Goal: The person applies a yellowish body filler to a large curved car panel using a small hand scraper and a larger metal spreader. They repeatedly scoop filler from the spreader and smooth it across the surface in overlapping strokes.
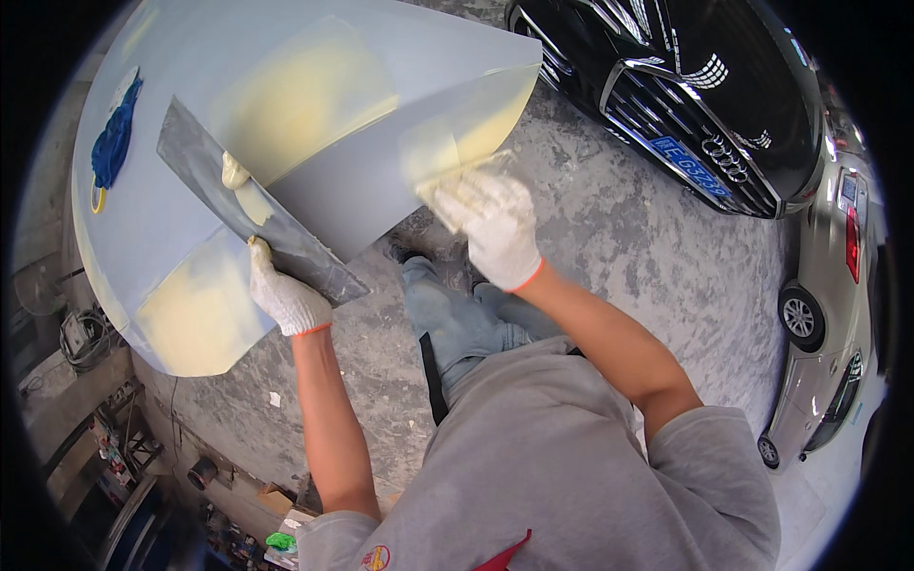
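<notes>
A large curved car panel (433, 48), shaped like a hood, spreads in front of me, grey with several pale yellow patches of filler. My left hand (288, 293), in a white knit glove, grips the near edge of a long grey mixing board (307, 249). On the board sits a lump of cream putty (234, 171) beside a thinner smear. Also gloved, my right hand (499, 228) closes around a thin, pale putty spreader (447, 204) at the panel's right-hand edge. Motion blurs that hand's fingers and the spreader, over a yellowish patch there.
A blue cloth (116, 138) and a yellow ring (97, 199) lie on the panel's far left. A black car (619, 95) stands close at the upper right, with a beige car (828, 276) farther right. Cluttered shelving (124, 438) and a cable coil (81, 333) line the left.
</notes>
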Available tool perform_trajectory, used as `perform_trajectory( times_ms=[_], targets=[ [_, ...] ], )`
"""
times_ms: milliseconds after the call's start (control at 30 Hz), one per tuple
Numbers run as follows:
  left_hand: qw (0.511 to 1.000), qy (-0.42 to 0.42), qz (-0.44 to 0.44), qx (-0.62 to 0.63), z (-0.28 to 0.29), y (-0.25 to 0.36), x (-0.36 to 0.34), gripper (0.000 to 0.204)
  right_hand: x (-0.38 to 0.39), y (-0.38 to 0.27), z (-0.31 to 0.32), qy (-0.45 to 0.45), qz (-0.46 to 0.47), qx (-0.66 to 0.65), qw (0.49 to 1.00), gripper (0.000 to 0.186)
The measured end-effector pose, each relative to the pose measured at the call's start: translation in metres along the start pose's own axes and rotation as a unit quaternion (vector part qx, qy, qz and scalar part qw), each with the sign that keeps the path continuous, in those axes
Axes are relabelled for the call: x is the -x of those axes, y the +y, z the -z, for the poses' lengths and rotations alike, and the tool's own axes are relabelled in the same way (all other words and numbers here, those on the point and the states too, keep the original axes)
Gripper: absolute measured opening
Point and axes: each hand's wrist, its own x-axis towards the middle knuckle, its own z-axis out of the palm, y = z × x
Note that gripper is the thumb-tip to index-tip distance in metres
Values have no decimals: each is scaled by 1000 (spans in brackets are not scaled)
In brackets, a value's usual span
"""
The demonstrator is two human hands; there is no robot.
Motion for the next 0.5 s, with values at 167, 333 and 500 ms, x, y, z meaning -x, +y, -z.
perform_trajectory(
  times_ms=[167, 333, 500],
  targets=[
    [1000, -13, -4, -2, 1, -1, -2, 37, -39, 41, -19, 51, 32, 51, 997, 43],
    [1000, -15, -16, -5, 7, -6, -9, 38, -52, 50, -28, 46, 78, 75, 993, 43],
    [1000, -13, -12, -20, 9, -5, -9, 38, -36, 38, -25, 12, 65, 31, 997, 44]
  ],
)
